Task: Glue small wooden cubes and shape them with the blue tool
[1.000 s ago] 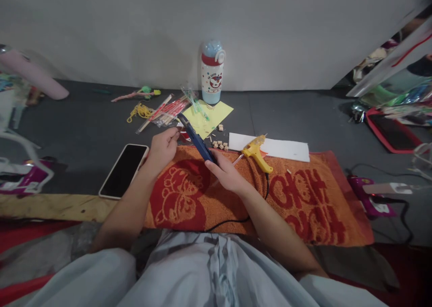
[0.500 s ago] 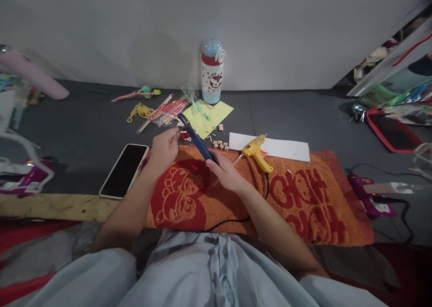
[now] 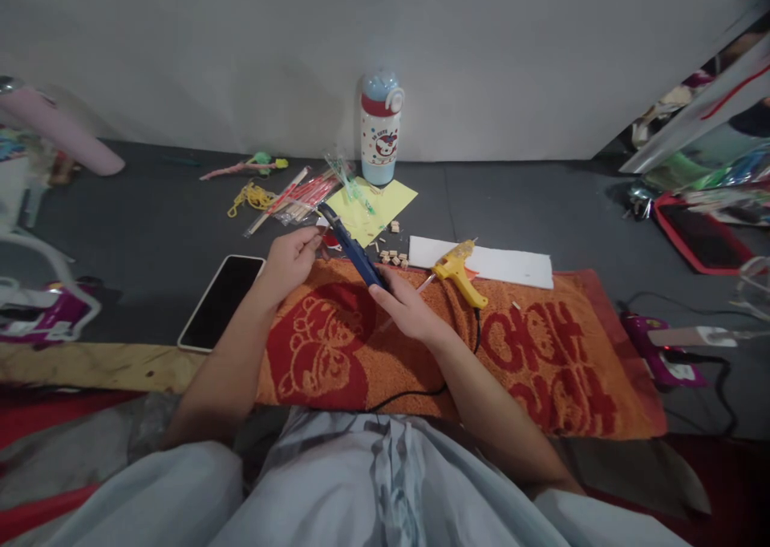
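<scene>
My right hand (image 3: pixel 404 300) is wrapped round the lower end of a long dark-blue hand tool (image 3: pixel 356 252) with a metal head, perhaps a cutter. It slants up and left over the towel's far edge. My left hand (image 3: pixel 293 260) is closed in a pinch beside the tool's head; what its fingertips hold is too small to make out. A small red and white item (image 3: pixel 333 241) shows behind the fingers, partly hidden. Just right of the tool lie several small cut wood pieces (image 3: pixel 394 258). A yellow glue gun (image 3: pixel 458 271) rests near my right hand.
An orange and red towel (image 3: pixel 541 354) covers the table front. A white strip (image 3: pixel 511 265) lies under the glue gun's nozzle, whose black cord (image 3: pixel 415 393) crosses the towel. A phone (image 3: pixel 222 302), yellow paper (image 3: pixel 391 202), packaged sticks (image 3: pixel 308 196) and a bottle (image 3: pixel 380 134) surround the hands.
Both hands and the blue tool stay almost in place. The whole view has shifted very slightly; nothing has visibly been let go.
</scene>
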{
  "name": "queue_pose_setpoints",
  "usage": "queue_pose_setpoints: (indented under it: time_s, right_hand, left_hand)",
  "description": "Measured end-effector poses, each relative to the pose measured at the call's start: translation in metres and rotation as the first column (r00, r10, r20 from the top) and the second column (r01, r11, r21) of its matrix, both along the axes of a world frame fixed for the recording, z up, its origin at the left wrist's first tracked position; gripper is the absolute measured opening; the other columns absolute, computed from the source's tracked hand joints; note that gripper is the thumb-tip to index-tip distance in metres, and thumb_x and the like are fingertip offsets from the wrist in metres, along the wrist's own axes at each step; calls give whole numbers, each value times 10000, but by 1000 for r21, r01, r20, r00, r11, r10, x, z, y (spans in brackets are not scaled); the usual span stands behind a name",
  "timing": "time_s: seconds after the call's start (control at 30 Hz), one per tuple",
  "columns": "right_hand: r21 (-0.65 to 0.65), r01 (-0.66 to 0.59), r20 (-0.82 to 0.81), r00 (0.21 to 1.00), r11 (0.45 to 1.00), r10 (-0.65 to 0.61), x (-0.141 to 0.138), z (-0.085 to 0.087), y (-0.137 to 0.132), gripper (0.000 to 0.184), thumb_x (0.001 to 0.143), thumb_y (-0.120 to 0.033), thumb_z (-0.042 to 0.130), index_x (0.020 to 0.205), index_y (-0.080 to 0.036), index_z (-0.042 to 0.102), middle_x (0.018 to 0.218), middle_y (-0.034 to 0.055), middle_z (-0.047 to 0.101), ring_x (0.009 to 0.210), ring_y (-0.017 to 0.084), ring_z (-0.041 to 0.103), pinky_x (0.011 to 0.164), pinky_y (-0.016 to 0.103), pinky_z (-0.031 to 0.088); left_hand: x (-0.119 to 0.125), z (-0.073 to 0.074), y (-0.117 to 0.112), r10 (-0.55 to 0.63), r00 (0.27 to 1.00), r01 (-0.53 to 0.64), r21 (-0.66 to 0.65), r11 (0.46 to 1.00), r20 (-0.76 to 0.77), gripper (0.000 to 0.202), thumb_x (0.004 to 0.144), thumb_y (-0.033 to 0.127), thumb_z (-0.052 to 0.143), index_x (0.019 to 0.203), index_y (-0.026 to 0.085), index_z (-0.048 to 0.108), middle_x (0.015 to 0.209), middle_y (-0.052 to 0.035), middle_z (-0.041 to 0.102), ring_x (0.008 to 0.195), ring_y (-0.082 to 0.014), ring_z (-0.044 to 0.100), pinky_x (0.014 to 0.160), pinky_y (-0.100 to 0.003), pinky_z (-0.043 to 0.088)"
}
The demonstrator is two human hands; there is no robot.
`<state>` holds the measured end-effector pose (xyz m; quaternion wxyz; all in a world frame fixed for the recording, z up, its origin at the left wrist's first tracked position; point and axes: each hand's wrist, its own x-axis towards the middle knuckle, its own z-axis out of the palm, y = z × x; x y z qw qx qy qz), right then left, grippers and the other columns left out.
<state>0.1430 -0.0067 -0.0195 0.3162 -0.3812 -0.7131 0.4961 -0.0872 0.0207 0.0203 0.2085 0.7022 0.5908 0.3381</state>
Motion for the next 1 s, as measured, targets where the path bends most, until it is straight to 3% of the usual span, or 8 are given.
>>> queue_pose_setpoints:
  time_s: [0.37, 0.53, 0.83, 1.0]
  right_hand:
    - [37, 29, 85, 996, 999, -32, -3, 4, -2, 495, 931, -454, 402, 1290, -119, 461, 1267, 181, 578, 1164, 275, 537, 1022, 468, 398]
    - [39, -9, 88, 996, 999, 6, -2, 6, -2, 509, 935, -437, 374, 1283, -75, 458, 1238, 204, 589, 1135, 282, 550, 1004, 470, 408]
    - [9, -13, 69, 998, 1000, 12, -1, 6, 1, 447, 933, -421, 386, 1226, -101, 495, 1173, 170, 616, 1073, 266, 565, 969, 455, 421]
    - [-24, -42, 7, 999, 999, 43, 2, 5, 2, 399, 944, -439, 395, 1181, -148, 528, 1041, 94, 631, 958, 214, 567, 894, 393, 446]
  left_hand:
    - [8, -6, 0, 154, 986, -152, 27, 988, -67, 289, 912, 366, 395, 714, 186, 505, 584, 11, 544, 560, -121, 506, 570, -248, 351]
    - [4, -8, 1, 121, 987, -113, 75, 991, -102, 280, 910, 360, 393, 703, 193, 480, 574, 13, 513, 552, -120, 471, 550, -256, 316]
    - [2, -8, 3, 100, 991, -98, 33, 995, -94, 312, 918, 397, 385, 732, 186, 519, 582, 9, 523, 551, -123, 474, 548, -255, 319]
    - [-1, -4, 3, 58, 995, -59, 0, 998, -79, 320, 918, 397, 391, 709, 186, 509, 565, 16, 501, 545, -117, 454, 548, -249, 324]
